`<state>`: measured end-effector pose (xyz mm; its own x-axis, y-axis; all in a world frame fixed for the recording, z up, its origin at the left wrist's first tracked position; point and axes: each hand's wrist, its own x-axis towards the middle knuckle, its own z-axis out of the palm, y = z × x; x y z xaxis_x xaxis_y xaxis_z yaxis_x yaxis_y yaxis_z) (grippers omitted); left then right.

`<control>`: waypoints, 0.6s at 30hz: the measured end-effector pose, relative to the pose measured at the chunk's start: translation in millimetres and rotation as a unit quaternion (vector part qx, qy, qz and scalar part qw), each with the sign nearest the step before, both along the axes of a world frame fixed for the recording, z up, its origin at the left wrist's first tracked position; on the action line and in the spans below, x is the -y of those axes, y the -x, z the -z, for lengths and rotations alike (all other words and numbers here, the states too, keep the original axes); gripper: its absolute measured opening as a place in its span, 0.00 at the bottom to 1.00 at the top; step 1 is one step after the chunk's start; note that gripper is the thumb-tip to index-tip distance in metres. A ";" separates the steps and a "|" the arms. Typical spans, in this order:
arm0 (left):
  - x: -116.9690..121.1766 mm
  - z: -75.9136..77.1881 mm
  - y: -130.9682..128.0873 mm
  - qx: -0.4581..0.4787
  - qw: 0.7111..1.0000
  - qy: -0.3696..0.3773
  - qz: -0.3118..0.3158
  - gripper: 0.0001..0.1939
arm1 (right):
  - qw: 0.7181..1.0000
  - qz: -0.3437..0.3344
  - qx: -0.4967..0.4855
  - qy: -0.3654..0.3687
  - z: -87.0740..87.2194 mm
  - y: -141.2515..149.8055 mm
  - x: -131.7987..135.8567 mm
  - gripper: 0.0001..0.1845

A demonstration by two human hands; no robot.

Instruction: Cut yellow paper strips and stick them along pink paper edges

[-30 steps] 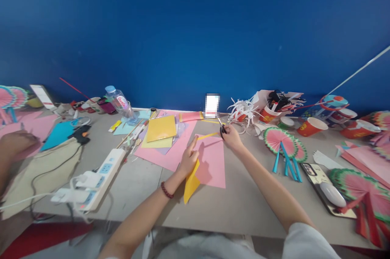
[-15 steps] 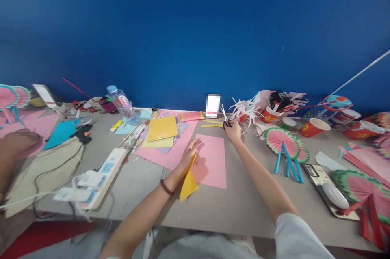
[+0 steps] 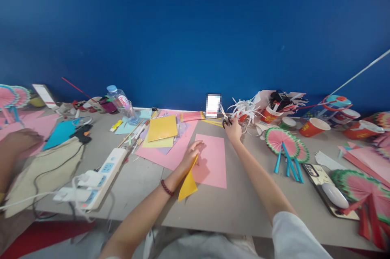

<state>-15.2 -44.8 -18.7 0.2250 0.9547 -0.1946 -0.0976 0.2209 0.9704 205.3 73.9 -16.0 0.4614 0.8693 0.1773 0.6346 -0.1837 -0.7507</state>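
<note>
My left hand [image 3: 191,156] grips a piece of yellow paper [image 3: 188,186], which hangs below the palm toward the front of the table. Beneath that hand lies a pink paper sheet [image 3: 213,165], partly in its shadow. My right hand [image 3: 233,129] is closed around the black handles of a pair of scissors [image 3: 226,121], their blades pointing up and away toward the wall. Thin yellow paper strips [image 3: 213,122] lie just left of the scissors. Left of the pink sheet, a yellow paper stack [image 3: 163,128] rests on a larger pink sheet.
A power strip [image 3: 105,178] with plugs and a water bottle [image 3: 123,104] stand to the left. At right are pleated paper fans [image 3: 282,143], a phone with a mouse [image 3: 335,195] on it, and paper cups [image 3: 315,128]. Another person's hand [image 3: 24,140] is at far left.
My left hand has shifted slightly with the yellow paper, whose lower end swung a little left. The scissors in my right hand have tilted and dropped slightly.
</note>
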 end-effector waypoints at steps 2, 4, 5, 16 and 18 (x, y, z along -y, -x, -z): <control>0.5 -0.1 -0.1 -0.002 1.000 0.004 0.005 0.28 | 0.999 -0.013 0.034 -0.011 -5.2 -0.3 6.5 0.17; 1.1 -0.4 -1.0 0.002 1.000 0.007 0.003 0.28 | 0.998 -0.027 0.055 -0.028 -10.1 -1.5 13.9 0.16; 1.3 -0.6 -1.6 0.007 1.000 0.007 -0.001 0.27 | 0.997 -0.036 0.058 -0.035 -12.3 -1.9 18.1 0.16; 20.3 -39.5 15.1 0.250 0.966 0.064 0.030 0.23 | 0.907 -0.308 -0.284 0.047 -15.9 41.2 125.0 0.20; 22.8 -48.4 16.7 0.300 0.949 0.090 0.018 0.23 | 0.881 -0.319 -0.342 0.073 -13.4 50.3 146.0 0.22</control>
<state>-31.9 -67.6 29.7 0.3784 0.9080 -0.1801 -0.6108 0.3911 0.6885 155.0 -72.1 -2.7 -0.1745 0.9807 -0.0881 0.0529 -0.0800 -0.9954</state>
